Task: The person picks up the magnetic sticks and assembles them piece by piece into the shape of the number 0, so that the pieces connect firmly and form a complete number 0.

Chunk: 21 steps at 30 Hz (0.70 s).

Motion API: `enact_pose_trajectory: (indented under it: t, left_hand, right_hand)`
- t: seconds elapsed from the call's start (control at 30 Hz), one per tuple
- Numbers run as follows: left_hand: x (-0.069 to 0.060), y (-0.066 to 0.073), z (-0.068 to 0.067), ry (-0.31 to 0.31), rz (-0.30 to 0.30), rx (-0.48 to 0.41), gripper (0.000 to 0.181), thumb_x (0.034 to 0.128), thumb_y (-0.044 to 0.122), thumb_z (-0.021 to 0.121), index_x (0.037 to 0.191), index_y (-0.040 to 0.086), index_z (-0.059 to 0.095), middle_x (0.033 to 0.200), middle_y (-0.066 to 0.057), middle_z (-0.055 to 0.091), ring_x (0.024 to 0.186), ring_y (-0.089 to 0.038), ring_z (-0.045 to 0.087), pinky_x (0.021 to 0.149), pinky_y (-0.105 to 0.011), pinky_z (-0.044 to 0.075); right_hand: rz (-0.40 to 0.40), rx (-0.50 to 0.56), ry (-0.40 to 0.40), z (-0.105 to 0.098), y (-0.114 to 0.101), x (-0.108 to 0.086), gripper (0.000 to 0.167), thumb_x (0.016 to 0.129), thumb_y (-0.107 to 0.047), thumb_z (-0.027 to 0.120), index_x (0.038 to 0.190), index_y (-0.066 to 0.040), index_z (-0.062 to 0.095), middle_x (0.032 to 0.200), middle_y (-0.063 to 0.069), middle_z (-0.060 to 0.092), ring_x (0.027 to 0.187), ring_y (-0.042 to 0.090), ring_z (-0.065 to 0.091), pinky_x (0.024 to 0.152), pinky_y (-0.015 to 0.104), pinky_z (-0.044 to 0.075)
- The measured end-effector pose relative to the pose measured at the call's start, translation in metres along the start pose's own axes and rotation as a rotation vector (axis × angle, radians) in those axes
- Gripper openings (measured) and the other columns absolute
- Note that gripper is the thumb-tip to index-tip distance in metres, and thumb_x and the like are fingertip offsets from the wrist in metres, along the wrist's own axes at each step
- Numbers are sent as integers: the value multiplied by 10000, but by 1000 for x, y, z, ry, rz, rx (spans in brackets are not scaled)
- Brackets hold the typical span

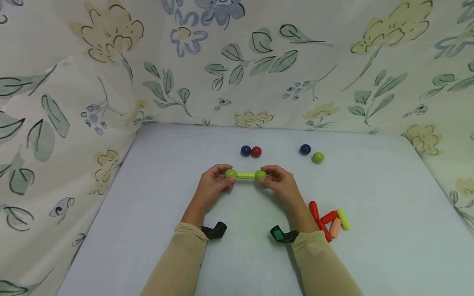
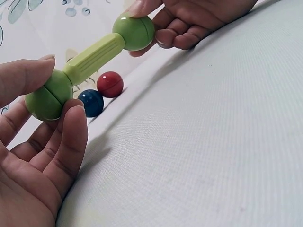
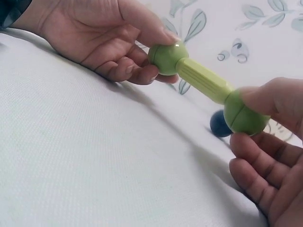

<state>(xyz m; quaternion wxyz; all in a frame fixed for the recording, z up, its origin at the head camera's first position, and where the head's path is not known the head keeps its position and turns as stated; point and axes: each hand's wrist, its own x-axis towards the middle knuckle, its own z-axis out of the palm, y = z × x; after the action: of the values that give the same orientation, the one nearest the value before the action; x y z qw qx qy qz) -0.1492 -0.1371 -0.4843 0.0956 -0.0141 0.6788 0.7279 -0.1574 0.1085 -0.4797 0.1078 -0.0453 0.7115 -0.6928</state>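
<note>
A ribbed yellow-green rod (image 1: 246, 175) joins two green balls, one at each end, held a little above the white table. With thumb and fingers my left hand (image 1: 212, 183) pinches the left green ball (image 2: 49, 96). The right green ball (image 3: 244, 113) is pinched the same way by my right hand (image 1: 282, 183). In the left wrist view the rod's ends meet both balls, and the rod itself is free of fingers. Just behind the hands, a dark blue ball (image 1: 246, 151) and a red ball (image 1: 256, 151) lie side by side.
Farther right lie another dark blue ball (image 1: 305, 149) and a loose green ball (image 1: 318, 157). Beside my right forearm is a cluster of several rods: red rods (image 1: 329, 216), an orange rod (image 1: 335, 228) and a yellow-green rod (image 1: 343, 219). Floral cloth (image 1: 252, 90) hangs behind the table.
</note>
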Motion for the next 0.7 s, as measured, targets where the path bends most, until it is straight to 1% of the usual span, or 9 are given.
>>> enact_pose_trajectory:
  t: [0.1, 0.27, 0.4, 0.53, 0.63, 0.7]
  left_hand:
    - [1, 0, 0, 1, -2, -4, 436, 870, 71, 737, 1280, 40, 594, 1204, -104, 601, 800, -153, 623, 645, -262, 554]
    - [1, 1, 0, -2, 3, 7, 435, 867, 72, 737, 1277, 40, 595, 1206, -100, 605, 800, -154, 624, 650, -260, 555]
    - [0, 1, 1, -32, 25, 27, 434, 869, 75, 735, 1275, 32, 588, 1218, -113, 599, 814, -151, 633, 670, -271, 558]
    - [0, 0, 2, -50, 42, 115, 421, 868, 126, 750, 1257, 64, 600, 1224, -98, 605, 829, -151, 651, 699, -279, 561]
    - [0, -2, 3, -33, 49, 193, 406, 859, 177, 767, 1234, 114, 623, 1208, -55, 628, 886, -156, 654, 730, -283, 561]
    - [0, -3, 4, -11, 73, 249, 392, 855, 202, 772, 1219, 144, 639, 1177, -31, 647, 931, -156, 635, 747, -287, 547]
  right_hand:
    - [13, -33, 5, -1, -1, -1, 382, 849, -55, 732, 1215, -47, 623, 1091, 21, 650, 880, 132, 603, 750, 196, 540]
    - [13, -38, 9, 0, -2, 0, 396, 843, -58, 733, 1223, -46, 623, 1101, 30, 649, 882, 135, 606, 753, 204, 541]
    - [-1, -40, 27, -1, -1, 1, 396, 856, -62, 713, 1239, -45, 615, 1085, 10, 646, 856, 121, 604, 743, 205, 535]
    - [-16, -71, 51, 0, 0, 1, 371, 876, -90, 707, 1237, -73, 624, 1025, 4, 644, 799, 120, 594, 692, 205, 511]
    - [-11, -109, 74, 0, 2, 1, 360, 886, -121, 714, 1235, -97, 630, 1007, 32, 643, 775, 129, 586, 648, 213, 498]
    - [-3, -135, 87, 1, 2, 1, 366, 887, -140, 722, 1241, -109, 632, 1026, 51, 638, 779, 133, 574, 630, 215, 500]
